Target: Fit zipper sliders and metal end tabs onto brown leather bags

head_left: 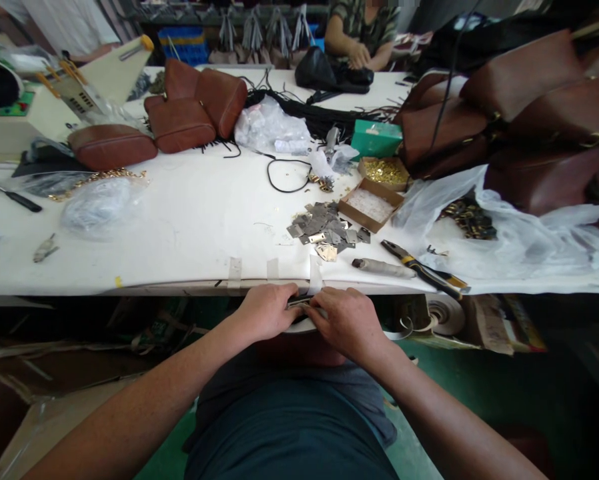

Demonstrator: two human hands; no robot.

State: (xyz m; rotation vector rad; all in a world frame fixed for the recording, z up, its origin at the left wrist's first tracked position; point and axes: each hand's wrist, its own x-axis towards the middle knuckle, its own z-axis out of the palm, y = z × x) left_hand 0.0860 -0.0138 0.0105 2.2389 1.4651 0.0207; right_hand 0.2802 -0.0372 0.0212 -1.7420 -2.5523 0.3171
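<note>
At the front edge of the table, my left hand and my right hand are close together, both closed on the opening of a brown bag at my lap. A dark rim and pale lining show between the fingers; whatever else the fingers pinch there is hidden. Just beyond my hands, a pile of small metal plates lies on the white table. A tool with a wrapped handle and pliers with black and yellow handles rest to the right of the pile.
Boxes of gold fittings and small clear pieces stand behind the plates. Brown bags are heaped at right, with more brown bags at back left. A co-worker sits across the table. A cardboard box stands lower left.
</note>
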